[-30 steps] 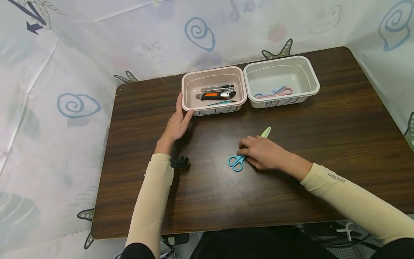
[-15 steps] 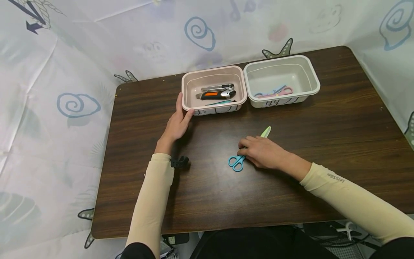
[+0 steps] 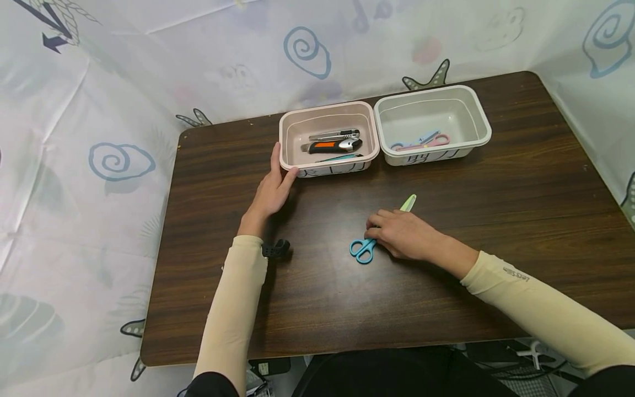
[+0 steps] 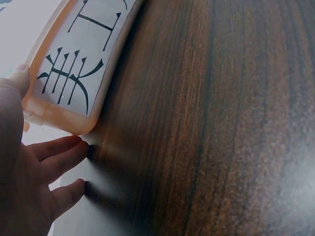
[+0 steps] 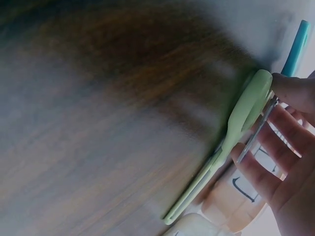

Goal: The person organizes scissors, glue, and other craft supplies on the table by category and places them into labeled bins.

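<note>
My left hand (image 3: 268, 194) rests against the near left corner of a pink plastic bin (image 3: 300, 128). Its fingers lie mostly straight along the end, and the thumb (image 4: 20, 78) touches the rim. Lower down on the table, my right hand (image 3: 401, 234) pinches a pair of blue-handled scissors (image 3: 370, 245), whose finger loops stick out on the left. The right wrist view shows their metal blade (image 5: 257, 130) running across my fingers. Beside it, near the thumb, lie green scissors (image 5: 248, 105) with tips toward the bins; in the head view the hand hides all but the green tip.
Several utility knives (image 3: 334, 145) lie inside the pink bin. A light grey bin (image 3: 468, 121) adjoins it on the right, holding pink-handled scissors (image 3: 436, 141) and a light blue item (image 3: 430, 135). Both bins have black-lettered labels. A patterned curtain hangs behind the brown table (image 3: 536, 220).
</note>
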Motion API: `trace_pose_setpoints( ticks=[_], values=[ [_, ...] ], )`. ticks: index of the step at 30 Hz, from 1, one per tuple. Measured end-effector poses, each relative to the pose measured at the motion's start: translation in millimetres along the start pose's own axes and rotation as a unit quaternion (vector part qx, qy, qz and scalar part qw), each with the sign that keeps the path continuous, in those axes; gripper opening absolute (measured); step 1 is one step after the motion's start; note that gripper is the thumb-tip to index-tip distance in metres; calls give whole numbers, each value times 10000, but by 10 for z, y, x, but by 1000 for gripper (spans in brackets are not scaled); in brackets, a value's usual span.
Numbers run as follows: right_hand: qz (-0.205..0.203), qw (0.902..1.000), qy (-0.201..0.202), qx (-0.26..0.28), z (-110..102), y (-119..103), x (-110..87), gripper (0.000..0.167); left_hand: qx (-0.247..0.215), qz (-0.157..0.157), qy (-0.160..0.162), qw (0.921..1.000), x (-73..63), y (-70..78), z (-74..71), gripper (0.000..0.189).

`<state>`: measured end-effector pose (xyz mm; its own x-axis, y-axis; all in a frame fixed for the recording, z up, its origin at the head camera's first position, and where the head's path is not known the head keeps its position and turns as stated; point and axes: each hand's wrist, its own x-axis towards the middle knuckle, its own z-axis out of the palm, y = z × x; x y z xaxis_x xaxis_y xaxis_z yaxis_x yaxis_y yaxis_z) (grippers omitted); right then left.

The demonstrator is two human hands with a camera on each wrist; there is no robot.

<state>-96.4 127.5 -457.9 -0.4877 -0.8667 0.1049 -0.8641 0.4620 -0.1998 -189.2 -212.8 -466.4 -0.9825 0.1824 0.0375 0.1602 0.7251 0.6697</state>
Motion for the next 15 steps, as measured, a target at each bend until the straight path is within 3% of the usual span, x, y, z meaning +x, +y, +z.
trace_pose_setpoints(
  ticks=[15],
  values=[
    [145, 9995, 163, 225, -86, 52, -40, 23, 26, -84, -11, 10000, -13, 31, -6, 76]
  ],
)
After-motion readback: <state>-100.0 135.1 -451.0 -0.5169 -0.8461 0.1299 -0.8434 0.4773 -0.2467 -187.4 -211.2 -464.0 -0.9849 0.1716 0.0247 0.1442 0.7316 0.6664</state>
